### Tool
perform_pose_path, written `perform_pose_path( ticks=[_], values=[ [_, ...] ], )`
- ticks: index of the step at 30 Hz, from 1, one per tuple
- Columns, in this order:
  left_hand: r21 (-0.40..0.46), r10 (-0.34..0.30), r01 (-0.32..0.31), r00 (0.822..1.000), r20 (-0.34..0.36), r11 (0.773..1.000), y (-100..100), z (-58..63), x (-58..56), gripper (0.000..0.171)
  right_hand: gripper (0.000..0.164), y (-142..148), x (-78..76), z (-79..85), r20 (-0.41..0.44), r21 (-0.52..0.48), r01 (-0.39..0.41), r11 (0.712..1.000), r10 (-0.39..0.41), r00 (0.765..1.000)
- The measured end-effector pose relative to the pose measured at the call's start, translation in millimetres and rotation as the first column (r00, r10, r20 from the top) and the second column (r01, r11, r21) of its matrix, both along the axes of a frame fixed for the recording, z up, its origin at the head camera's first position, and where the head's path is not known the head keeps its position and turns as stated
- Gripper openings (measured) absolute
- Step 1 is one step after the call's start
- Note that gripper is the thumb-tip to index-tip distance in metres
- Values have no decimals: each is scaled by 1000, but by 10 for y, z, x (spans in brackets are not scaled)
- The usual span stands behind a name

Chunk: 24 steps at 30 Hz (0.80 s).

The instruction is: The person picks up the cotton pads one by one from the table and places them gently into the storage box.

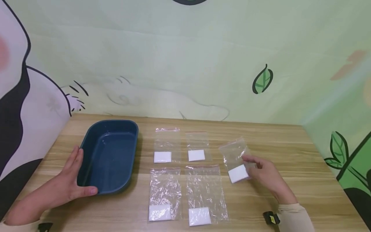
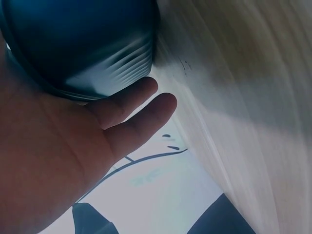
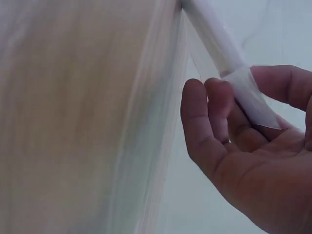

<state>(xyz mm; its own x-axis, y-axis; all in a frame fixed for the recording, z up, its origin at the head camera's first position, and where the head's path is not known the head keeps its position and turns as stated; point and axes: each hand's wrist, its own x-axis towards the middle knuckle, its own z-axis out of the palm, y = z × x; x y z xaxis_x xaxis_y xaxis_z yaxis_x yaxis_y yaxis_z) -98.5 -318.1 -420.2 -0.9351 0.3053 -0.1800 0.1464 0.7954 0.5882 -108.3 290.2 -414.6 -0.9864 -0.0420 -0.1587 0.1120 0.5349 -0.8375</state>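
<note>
A dark blue plastic tub stands on the left of the table, its inside bare. My left hand lies along its left side, fingers straight and thumb at the near rim; in the left wrist view, two extended fingers are beside the ribbed wall. On the right, my right hand pinches the edge of a clear zip bag with a white label or card at its bottom. The bag tilts and appears lifted off the table. Between thumb and fingers, its folded edge shows in the right wrist view.
Two smaller zip bags, left and right, lie at the middle back of the wooden table. In front are two larger ones, left and right. Each has a white rectangle. A printed cloth hangs behind.
</note>
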Motion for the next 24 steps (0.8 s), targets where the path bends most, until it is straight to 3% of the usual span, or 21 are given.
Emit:
perform_pose_path(
  ticks=[17, 24],
  values=[
    [-6, -2, 2, 1000, 12, 1000, 13, 33, -1, 134, 40, -83, 10, 48, -79, -4, 117, 993, -117, 990],
    [-10, -1, 1, 1000, 11, 1000, 12, 28, -4, 135, 33, -98, 10, 86, -157, -77, 240, 968, -250, 955]
  ],
)
